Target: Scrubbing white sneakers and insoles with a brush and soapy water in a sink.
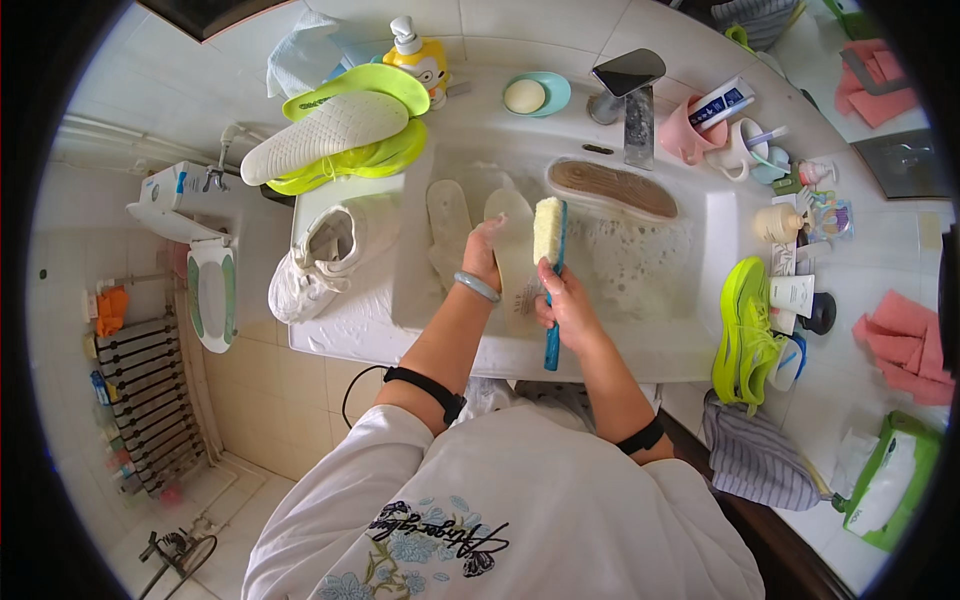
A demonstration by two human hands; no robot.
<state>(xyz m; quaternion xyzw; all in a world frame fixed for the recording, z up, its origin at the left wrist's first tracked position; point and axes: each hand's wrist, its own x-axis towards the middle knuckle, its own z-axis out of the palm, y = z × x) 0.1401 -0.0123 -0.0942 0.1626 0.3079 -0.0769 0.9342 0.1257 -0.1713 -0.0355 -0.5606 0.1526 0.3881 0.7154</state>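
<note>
My left hand (482,256) grips the left edge of a wet white insole (517,281), held over the sink. The insole bears faint writing near its lower end. In my right hand (568,306) is the blue handle of a scrub brush (550,232). The brush stands bristles up, just right of the insole, its pale bristles facing left. A second white insole (448,210) lies in the cloudy water to the left. Farther back, a shoe (615,189) rests in the suds with its brown sole up. On the left ledge sits a wet white sneaker (322,255).
The white sink (720,247) holds soapy water under a faucet (637,112). Neon-yellow shoes (746,330) and insoles (360,82) lie at both sides. Along the back are a soap dish (556,91), a yellow pump bottle (424,64) and a pink cup (686,131).
</note>
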